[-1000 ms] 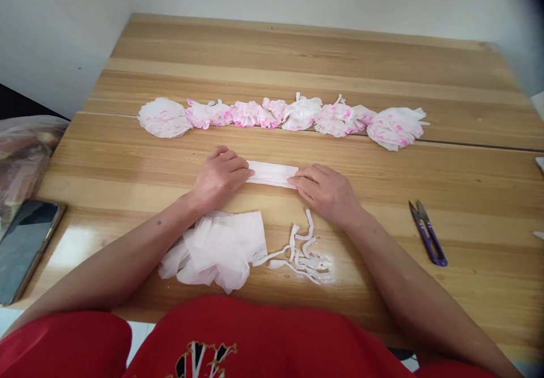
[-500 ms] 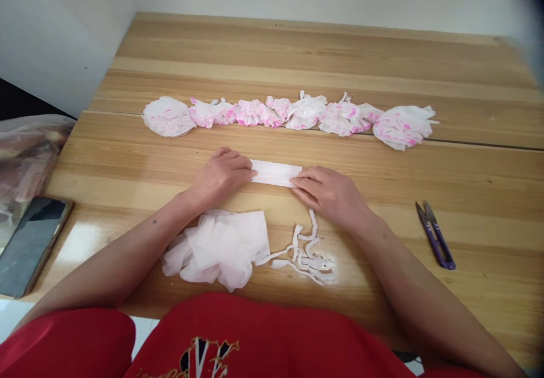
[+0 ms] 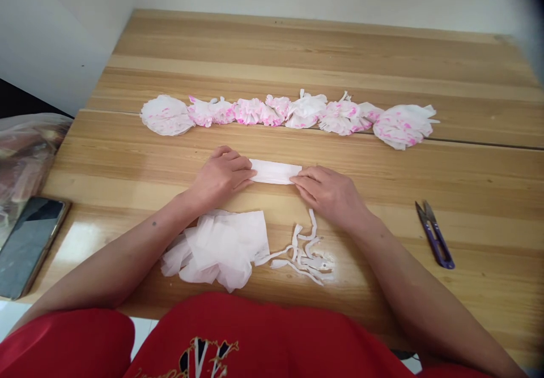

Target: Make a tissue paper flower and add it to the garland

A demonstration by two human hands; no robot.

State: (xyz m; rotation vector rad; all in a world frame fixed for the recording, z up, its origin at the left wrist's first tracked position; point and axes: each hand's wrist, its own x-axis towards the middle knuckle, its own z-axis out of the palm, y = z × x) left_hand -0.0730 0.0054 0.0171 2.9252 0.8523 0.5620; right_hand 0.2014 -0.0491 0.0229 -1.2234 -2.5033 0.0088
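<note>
A white strip of folded tissue paper [image 3: 275, 172] lies stretched between my hands above the wooden table. My left hand [image 3: 224, 173] pinches its left end, the thumb below and the fingers curled over the top. On the other end my right hand [image 3: 325, 190] closes thumb and fingers the same way. Nearer to me is a loose pile of thin white tissue sheets [image 3: 227, 247], beside my left forearm. Several narrow white ties [image 3: 304, 253] lie tangled to its right, just below my right hand.
Beyond my hands runs a row of crumpled white-and-pink tissue flowers [image 3: 250, 111]. Purple-handled thread snips [image 3: 436, 235] rest at the right, blades slightly apart. At the left edge are a phone [image 3: 32, 242] and a clear plastic bag [image 3: 29, 157]. A wall borders the table's far side.
Both hands keep their hold on the folded strip, which has barely moved. The whole view has shifted very slightly.
</note>
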